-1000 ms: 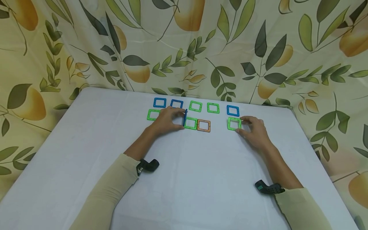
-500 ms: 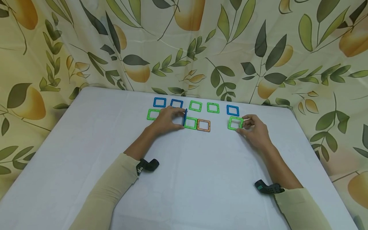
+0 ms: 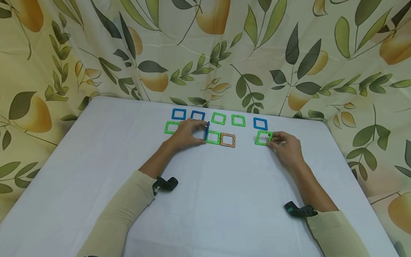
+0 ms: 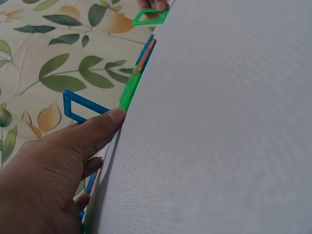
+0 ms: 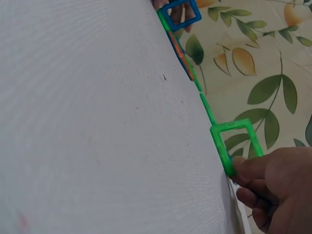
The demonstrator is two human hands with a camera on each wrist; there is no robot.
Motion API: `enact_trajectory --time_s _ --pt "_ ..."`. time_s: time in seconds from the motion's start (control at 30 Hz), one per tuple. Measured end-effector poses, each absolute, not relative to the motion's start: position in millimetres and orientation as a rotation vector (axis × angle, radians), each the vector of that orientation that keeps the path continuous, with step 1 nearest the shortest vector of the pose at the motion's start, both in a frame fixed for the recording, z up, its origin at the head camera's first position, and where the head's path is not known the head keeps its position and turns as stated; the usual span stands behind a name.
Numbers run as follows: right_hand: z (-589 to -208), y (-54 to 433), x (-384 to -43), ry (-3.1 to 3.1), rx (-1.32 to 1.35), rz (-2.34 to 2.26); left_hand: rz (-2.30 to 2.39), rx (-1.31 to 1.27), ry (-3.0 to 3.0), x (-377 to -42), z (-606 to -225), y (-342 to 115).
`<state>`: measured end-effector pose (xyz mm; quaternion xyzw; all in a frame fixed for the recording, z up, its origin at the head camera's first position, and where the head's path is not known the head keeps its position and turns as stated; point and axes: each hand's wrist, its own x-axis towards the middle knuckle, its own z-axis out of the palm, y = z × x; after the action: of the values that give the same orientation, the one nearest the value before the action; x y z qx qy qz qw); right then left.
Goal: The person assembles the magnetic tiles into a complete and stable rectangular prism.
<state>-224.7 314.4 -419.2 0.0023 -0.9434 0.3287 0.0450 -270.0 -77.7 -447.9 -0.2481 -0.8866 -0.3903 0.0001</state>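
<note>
With thumb and fingers, my left hand (image 3: 186, 135) pinches a blue square magnetic tile (image 3: 207, 132) standing on edge. That tile is at the left side of a flat green tile (image 3: 213, 143), which adjoins an orange tile (image 3: 228, 146). In the left wrist view, my thumb lies against the lower corner of the upright blue tile (image 4: 67, 106). Farther right, my right hand (image 3: 288, 148) pinches a green square tile (image 3: 257, 137) by its right side. The right wrist view has this green tile (image 5: 219, 146) tilted up, thumb at its lower corner.
Along the back lie a blue tile (image 3: 178, 119), another blue tile (image 3: 197, 112), two green tiles, one here (image 3: 219, 114), and a blue tile (image 3: 260, 118). My left hand partly covers a green tile (image 3: 171, 122). A patterned cloth (image 3: 205, 53) hangs behind the white table (image 3: 205, 200).
The green tile in my right hand has tilted, its right side rising off the table, and the fingers have shifted slightly right. My left hand and the upright blue tile have stayed in place.
</note>
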Motion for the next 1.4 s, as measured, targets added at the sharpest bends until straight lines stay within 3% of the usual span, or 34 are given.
enact_trajectory --time_s 1.4 --pt "-417.7 291.2 -217.5 -2.897 0.175 1.051 -1.213 -0.805 -2.775 -268.2 -445.9 -77.9"
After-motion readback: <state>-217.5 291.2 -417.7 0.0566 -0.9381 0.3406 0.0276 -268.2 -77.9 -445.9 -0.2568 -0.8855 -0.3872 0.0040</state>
